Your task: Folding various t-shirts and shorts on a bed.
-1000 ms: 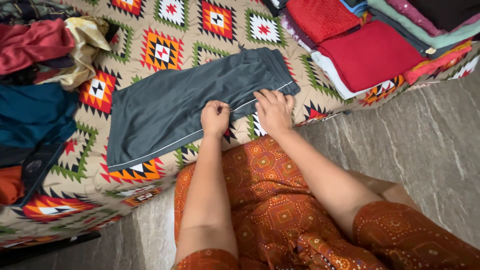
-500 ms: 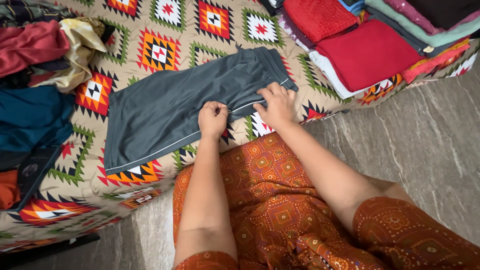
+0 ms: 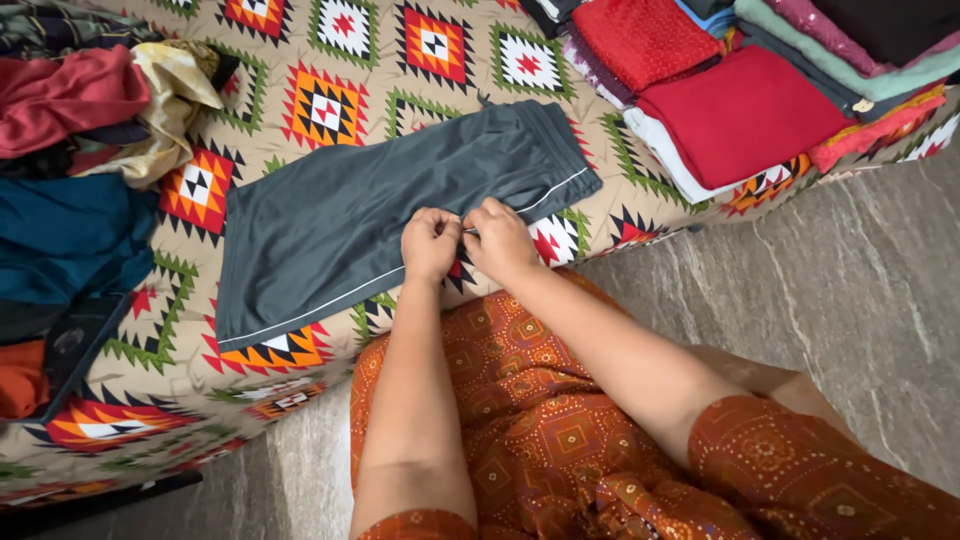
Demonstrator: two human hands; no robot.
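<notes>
Two hands meet at the near hem of grey trousers [image 3: 390, 220] lying flat on a patterned blanket [image 3: 330, 100]: left hand [image 3: 430, 243] and right hand [image 3: 500, 238] both pinch that edge. Thin, limp cloth (likely light, slippery); best gripped at hems.

The left hand [image 3: 430, 243] and right hand [image 3: 498, 238] pinch the near edge of grey trousers [image 3: 390, 215], knuckles nearly touching. The trousers lie flat on a patterned bedcover [image 3: 330, 100]. Folded clothes [image 3: 740, 110] are stacked beyond the right hand, and loose garments [image 3: 80, 150] are heaped well apart from the left hand.
</notes>
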